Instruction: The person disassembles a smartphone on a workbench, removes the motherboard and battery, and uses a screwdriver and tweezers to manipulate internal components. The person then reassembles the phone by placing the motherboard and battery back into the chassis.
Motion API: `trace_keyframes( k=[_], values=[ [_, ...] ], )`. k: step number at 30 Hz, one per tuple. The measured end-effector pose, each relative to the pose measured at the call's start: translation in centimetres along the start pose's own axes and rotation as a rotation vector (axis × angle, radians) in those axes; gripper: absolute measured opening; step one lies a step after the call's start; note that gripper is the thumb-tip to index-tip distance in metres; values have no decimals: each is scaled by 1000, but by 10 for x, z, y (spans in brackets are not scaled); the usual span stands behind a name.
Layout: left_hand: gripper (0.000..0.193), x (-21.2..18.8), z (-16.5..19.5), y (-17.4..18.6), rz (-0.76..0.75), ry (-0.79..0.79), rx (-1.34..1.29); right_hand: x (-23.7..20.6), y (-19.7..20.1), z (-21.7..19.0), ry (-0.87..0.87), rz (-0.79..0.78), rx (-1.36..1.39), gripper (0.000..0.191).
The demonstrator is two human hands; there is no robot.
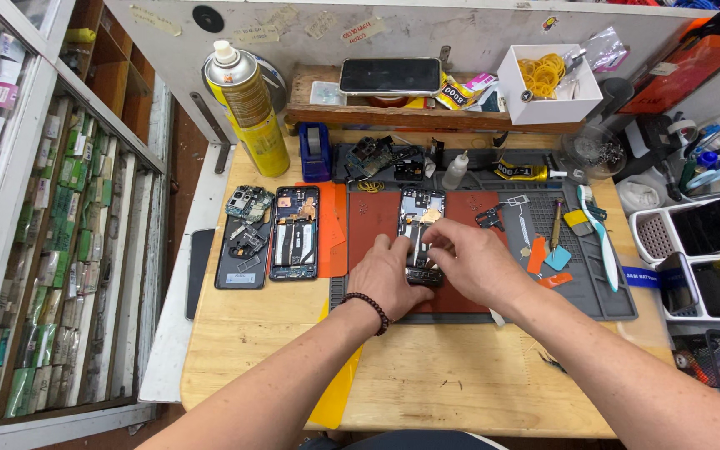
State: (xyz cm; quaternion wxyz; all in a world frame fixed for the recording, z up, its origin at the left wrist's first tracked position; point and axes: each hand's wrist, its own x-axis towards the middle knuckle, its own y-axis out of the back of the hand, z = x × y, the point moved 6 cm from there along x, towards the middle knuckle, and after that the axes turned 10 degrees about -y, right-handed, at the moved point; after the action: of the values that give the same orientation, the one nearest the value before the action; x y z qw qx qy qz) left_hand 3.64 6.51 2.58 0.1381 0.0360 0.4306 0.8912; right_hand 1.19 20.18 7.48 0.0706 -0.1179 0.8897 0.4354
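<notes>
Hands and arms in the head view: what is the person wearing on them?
Both forearms are bare, no sleeves or gloves showing. The left hand has a bracelet of dark round beads at the wrist. The right hand shows no ring, watch or band.

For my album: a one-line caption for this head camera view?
Both hands, left and right, hold an opened phone on a red mat.

Opened phone (pixel 420 218) on mat (pixel 610 300), 2 dismantled phones (pixel 270 235) left, spray can (pixel 250 108) behind, possibly toothbrush (pixel 600 237) right
</notes>
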Motion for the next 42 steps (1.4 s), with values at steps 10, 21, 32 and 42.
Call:
trace_keyframes(
  k=[10, 21, 32, 42],
  values=[
    [69, 13, 10, 6, -3, 59, 23, -2, 11, -11, 17, 52, -78, 18],
    [28, 23, -1, -9, 110, -18, -197, 4, 11, -12, 23, -10, -299, 29],
    [21, 29, -15, -19, 110, -10, -233, 23, 14, 15, 1, -14, 51, 17],
    [9, 21, -21, -18, 200, -35, -257, 18, 4, 34, -129, -11, 345, 18]
  ],
)
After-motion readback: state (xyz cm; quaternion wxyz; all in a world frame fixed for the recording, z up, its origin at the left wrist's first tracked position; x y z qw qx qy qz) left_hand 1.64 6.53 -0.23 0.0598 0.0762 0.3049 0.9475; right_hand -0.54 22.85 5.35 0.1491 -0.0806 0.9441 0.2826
